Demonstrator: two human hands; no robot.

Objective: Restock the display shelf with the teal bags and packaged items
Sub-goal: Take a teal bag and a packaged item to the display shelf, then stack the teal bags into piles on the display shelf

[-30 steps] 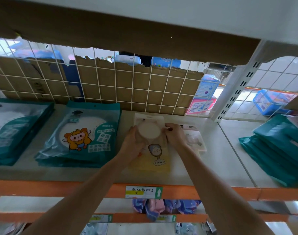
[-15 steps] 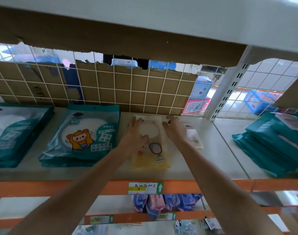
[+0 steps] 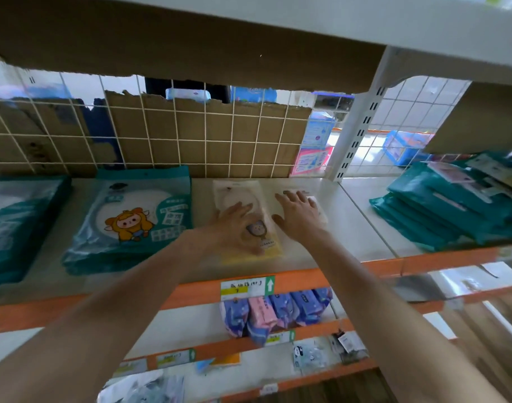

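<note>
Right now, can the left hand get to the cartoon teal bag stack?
Probably yes: the left hand rests flat on the yellow packet, and only bare shelf lies between it and the teal bag stack.

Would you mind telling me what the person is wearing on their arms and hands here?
Both forearms are bare, no sleeves in view. The left hand and right hand show no gloves, watch or bracelet. The right fingernails look dark, though blurred.
</note>
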